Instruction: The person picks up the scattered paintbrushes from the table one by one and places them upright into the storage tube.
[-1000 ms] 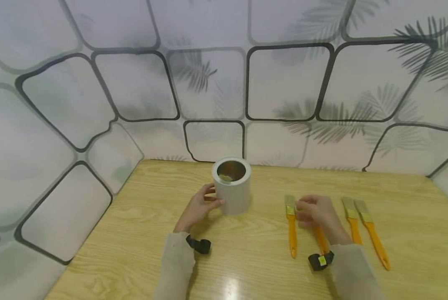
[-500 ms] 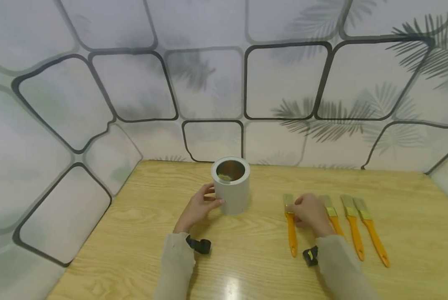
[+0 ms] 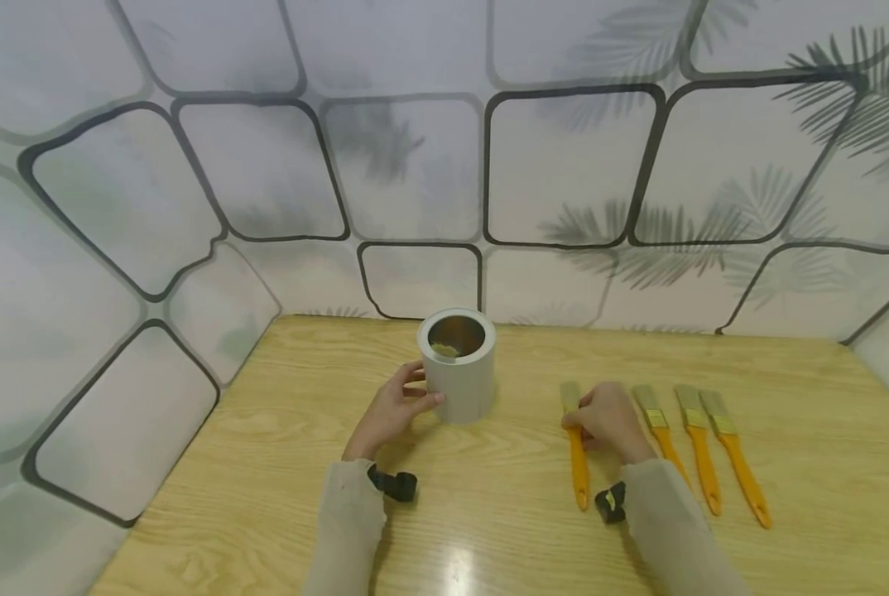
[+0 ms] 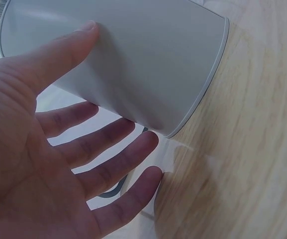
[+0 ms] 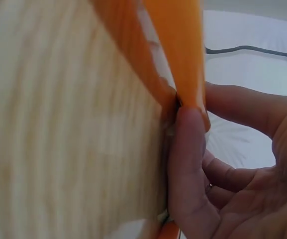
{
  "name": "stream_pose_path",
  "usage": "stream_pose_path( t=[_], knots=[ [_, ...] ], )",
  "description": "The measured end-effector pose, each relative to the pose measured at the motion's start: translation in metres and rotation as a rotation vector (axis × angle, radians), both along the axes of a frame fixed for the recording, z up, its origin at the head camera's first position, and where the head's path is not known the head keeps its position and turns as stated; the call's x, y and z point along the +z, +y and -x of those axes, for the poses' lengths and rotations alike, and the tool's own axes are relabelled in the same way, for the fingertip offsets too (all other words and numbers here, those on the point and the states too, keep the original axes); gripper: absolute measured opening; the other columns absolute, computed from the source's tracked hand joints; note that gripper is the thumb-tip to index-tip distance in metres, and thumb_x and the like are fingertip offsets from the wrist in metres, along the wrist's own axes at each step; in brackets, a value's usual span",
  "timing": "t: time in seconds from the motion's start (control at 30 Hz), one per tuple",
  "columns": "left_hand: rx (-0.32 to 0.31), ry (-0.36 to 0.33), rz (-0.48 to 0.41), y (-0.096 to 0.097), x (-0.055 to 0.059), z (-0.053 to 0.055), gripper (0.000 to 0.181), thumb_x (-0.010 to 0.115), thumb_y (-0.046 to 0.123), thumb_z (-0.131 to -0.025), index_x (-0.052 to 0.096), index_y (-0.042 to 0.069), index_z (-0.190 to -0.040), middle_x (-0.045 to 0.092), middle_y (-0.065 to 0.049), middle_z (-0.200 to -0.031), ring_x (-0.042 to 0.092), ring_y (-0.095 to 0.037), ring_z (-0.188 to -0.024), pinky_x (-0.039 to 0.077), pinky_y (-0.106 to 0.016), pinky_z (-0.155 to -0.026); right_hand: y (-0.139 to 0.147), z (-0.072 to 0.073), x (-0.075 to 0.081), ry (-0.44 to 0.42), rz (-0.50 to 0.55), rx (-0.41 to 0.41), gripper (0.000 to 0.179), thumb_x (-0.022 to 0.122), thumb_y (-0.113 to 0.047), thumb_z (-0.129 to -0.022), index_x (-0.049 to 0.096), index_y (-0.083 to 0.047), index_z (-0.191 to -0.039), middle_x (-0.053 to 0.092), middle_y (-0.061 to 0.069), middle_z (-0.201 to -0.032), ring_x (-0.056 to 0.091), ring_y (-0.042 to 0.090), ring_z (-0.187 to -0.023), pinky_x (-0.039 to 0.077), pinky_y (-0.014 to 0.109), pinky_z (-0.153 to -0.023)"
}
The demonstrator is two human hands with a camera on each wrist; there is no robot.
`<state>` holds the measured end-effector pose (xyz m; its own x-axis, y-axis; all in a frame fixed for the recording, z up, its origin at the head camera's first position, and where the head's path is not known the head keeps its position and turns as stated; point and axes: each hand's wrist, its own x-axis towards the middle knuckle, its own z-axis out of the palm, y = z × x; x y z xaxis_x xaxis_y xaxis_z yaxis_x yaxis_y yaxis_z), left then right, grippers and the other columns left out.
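Note:
In the head view a grey-white can (image 3: 461,387) stands upright with its top uncovered; something pale yellow shows inside. My left hand (image 3: 394,412) is at its left side. The left wrist view shows the thumb (image 4: 63,52) against the can's wall (image 4: 158,55), with fairly straight fingers at its edge. To the right, my right hand (image 3: 610,420) pinches the leftmost paintbrush (image 3: 579,472), an orange-handled one, near the base of its handle. In the right wrist view, thumb and fingers lie on either side of the orange handle (image 5: 183,50), close to the wood; the bristles are out of sight there.
Three more orange-handled paintbrushes lie side by side to the right: one paintbrush (image 3: 660,432) nearest my hand, a middle paintbrush (image 3: 701,455) and an outer paintbrush (image 3: 738,459). Behind the wooden table (image 3: 325,356) rises a patterned wall (image 3: 564,182).
My right hand has moved left, from over the second paintbrush to the leftmost one, and now pinches it. The left hand and the can have stayed in place.

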<state>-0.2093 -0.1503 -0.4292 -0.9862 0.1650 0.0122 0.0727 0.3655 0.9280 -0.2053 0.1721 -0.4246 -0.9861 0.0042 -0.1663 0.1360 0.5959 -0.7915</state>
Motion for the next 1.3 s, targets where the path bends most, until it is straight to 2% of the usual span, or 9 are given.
stream_pose_path(
  t=[0.1, 0.2, 0.33, 0.5, 0.6, 0.7, 0.9, 1.07, 1.3],
  knots=[
    [0.005, -0.001, 0.005, 0.0, 0.0, 0.0, 0.061, 0.074, 0.017, -0.096, 0.047, 0.005, -0.149, 0.052, -0.023, -0.143, 0.059, -0.04, -0.119, 0.053, -0.052, -0.093, 0.003, 0.002, -0.001, -0.029, 0.056, -0.015, 0.018, 0.078, 0.003, -0.08, 0.065, 0.013, -0.085, 0.064, 0.01, -0.068, 0.062, 0.016, -0.052, 0.057, 0.031, -0.048],
    [0.008, 0.0, 0.007, 0.001, 0.001, 0.0, 0.061, 0.074, 0.017, -0.096, 0.047, 0.005, -0.15, 0.052, -0.023, -0.143, 0.059, -0.04, -0.119, 0.053, -0.052, -0.093, 0.007, 0.004, -0.001, -0.079, 0.142, -0.036, 0.034, 0.076, 0.002, -0.083, 0.059, 0.018, -0.108, 0.064, 0.014, -0.078, 0.062, 0.017, -0.057, 0.058, 0.031, -0.051],
    [0.007, 0.006, 0.009, 0.002, 0.001, 0.001, 0.061, 0.074, 0.017, -0.096, 0.047, 0.006, -0.15, 0.053, -0.023, -0.142, 0.059, -0.04, -0.119, 0.053, -0.053, -0.093, 0.011, 0.005, 0.001, -0.147, 0.252, -0.056, 0.047, 0.072, -0.001, -0.09, 0.048, 0.02, -0.125, 0.062, 0.017, -0.088, 0.061, 0.018, -0.065, 0.059, 0.031, -0.057],
    [0.006, 0.013, 0.008, 0.002, 0.001, 0.001, 0.061, 0.074, 0.018, -0.096, 0.047, 0.006, -0.149, 0.053, -0.023, -0.142, 0.059, -0.04, -0.119, 0.052, -0.053, -0.094, 0.014, 0.003, 0.002, -0.17, 0.377, -0.043, 0.059, 0.066, -0.006, -0.098, 0.035, 0.024, -0.139, 0.065, 0.023, -0.104, 0.066, 0.018, -0.076, 0.061, 0.035, -0.065],
    [0.006, 0.015, 0.009, 0.002, 0.0, 0.001, 0.06, 0.074, 0.018, -0.096, 0.048, 0.006, -0.149, 0.053, -0.023, -0.142, 0.059, -0.04, -0.118, 0.052, -0.053, -0.094, 0.016, 0.002, -0.002, -0.18, 0.48, -0.041, 0.064, 0.064, -0.006, -0.1, 0.028, 0.024, -0.143, 0.064, 0.025, -0.11, 0.069, 0.018, -0.08, 0.061, 0.037, -0.069],
    [0.005, 0.015, 0.007, 0.002, 0.0, 0.001, 0.06, 0.073, 0.017, -0.096, 0.048, 0.005, -0.149, 0.053, -0.023, -0.142, 0.059, -0.04, -0.118, 0.052, -0.053, -0.094, 0.019, 0.002, -0.007, -0.196, 0.562, -0.042, 0.065, 0.064, -0.005, -0.1, 0.027, 0.023, -0.146, 0.063, 0.021, -0.115, 0.068, 0.016, -0.085, 0.061, 0.036, -0.073],
    [0.006, 0.015, 0.001, 0.001, -0.001, 0.0, 0.06, 0.074, 0.017, -0.096, 0.048, 0.006, -0.149, 0.053, -0.023, -0.142, 0.059, -0.04, -0.118, 0.053, -0.053, -0.093, 0.022, -0.002, -0.009, -0.216, 0.706, -0.031, 0.064, 0.063, 0.001, -0.099, 0.027, 0.021, -0.148, 0.065, 0.01, -0.109, 0.067, 0.013, -0.088, 0.059, 0.032, -0.08],
    [0.004, 0.025, 0.002, 0.001, -0.001, -0.001, 0.059, 0.073, 0.016, -0.096, 0.048, 0.005, -0.148, 0.053, -0.024, -0.142, 0.06, -0.04, -0.118, 0.053, -0.053, -0.093, 0.022, -0.004, -0.009, -0.219, 0.749, -0.04, 0.065, 0.062, 0.0, -0.1, 0.025, 0.02, -0.149, 0.066, 0.003, -0.104, 0.068, 0.011, -0.087, 0.058, 0.027, -0.08],
    [-0.005, 0.029, -0.002, 0.0, -0.002, -0.002, 0.059, 0.073, 0.016, -0.096, 0.048, 0.005, -0.148, 0.053, -0.024, -0.142, 0.06, -0.041, -0.118, 0.052, -0.053, -0.094, 0.017, -0.008, -0.009, -0.201, 0.811, -0.087, 0.066, 0.061, 0.0, -0.101, 0.022, 0.019, -0.151, 0.064, 0.004, -0.105, 0.067, 0.01, -0.089, 0.058, 0.028, -0.082]
  ],
)
